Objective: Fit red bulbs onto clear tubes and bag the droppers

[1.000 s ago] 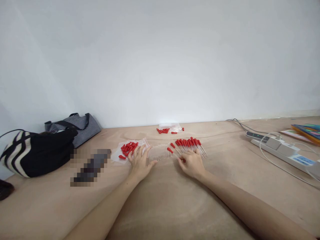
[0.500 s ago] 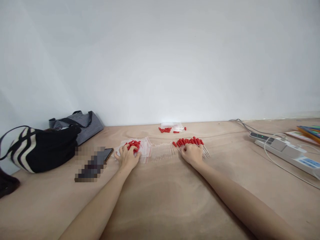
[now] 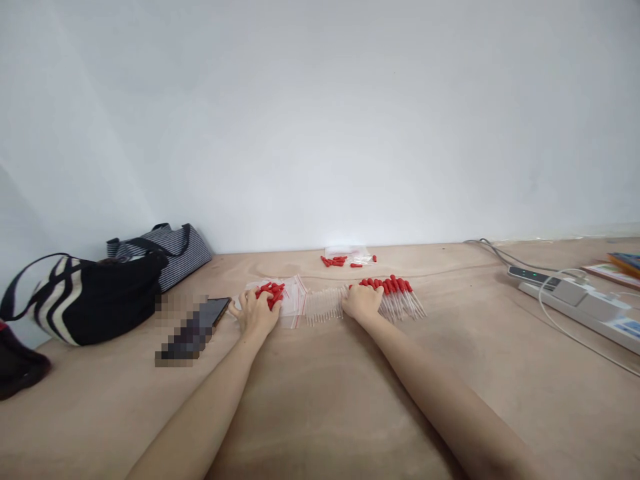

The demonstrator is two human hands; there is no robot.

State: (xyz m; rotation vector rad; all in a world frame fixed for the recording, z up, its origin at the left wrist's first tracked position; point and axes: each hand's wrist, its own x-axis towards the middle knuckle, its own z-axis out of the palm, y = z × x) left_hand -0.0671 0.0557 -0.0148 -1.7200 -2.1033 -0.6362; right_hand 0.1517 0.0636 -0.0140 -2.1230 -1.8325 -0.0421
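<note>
My left hand (image 3: 256,312) rests with spread, bent fingers on a pile of small red caps (image 3: 271,289). The pile lies on a clear zip bag (image 3: 294,303) with a red stripe. Farther right, a row of thin clear tubes (image 3: 324,307) lies side by side on the table. My right hand (image 3: 363,301) is closed, knuckles up, at this row's right end; its fingertips and whatever they hold are hidden. Beside it on the right, several clear tubes with red bulb-shaped caps (image 3: 397,287) fan out together.
Behind the rows, near the wall, lie loose red caps (image 3: 334,261) and another clear bag (image 3: 345,252). A phone (image 3: 213,313), partly pixelated, and a black-and-cream bag (image 3: 100,300) are at left, a striped bag (image 3: 183,250) behind. Right stands a white power strip (image 3: 575,313) with cables.
My right hand has moved left along the capped tubes toward the uncapped row, uncovering more capped tubes. My left hand stays at the cap pile. The view has shifted slightly.
</note>
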